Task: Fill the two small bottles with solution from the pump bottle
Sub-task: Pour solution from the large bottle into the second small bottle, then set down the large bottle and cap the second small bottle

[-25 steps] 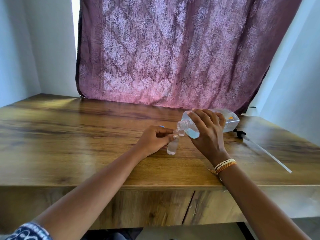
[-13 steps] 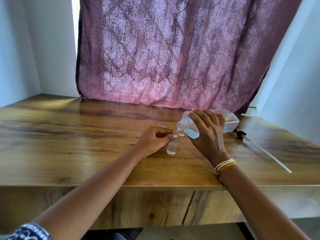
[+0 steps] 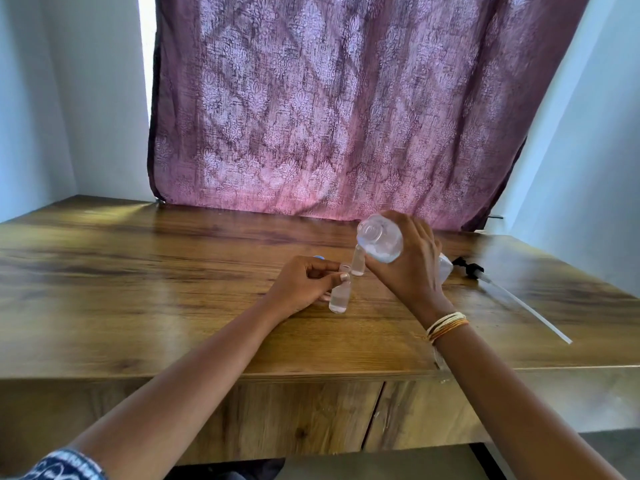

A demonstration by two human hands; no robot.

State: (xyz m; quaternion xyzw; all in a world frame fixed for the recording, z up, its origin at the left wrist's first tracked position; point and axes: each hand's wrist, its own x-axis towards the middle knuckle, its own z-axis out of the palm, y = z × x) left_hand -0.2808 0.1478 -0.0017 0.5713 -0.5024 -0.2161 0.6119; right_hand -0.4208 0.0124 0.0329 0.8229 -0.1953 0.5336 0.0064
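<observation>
My left hand (image 3: 304, 284) pinches the neck of a small clear bottle (image 3: 338, 297) that stands on the wooden table (image 3: 138, 289). A second small clear bottle (image 3: 357, 264) stands just behind it, uncovered. My right hand (image 3: 412, 268) grips the large clear bottle (image 3: 381, 242), its pump removed, raised with the open mouth turned up and toward me. Clear liquid shows inside the large bottle. The large bottle's mouth is above and apart from both small bottles.
The black pump head (image 3: 469, 268) with its long clear tube (image 3: 526, 308) lies on the table to the right. A small blue cap (image 3: 318, 258) peeks out behind my left hand. A purple patterned curtain (image 3: 346, 109) hangs behind the table.
My right hand has lifted the large bottle off the small bottle's mouth and tipped it back, so its opening now faces up. My left hand still holds the near small bottle.
</observation>
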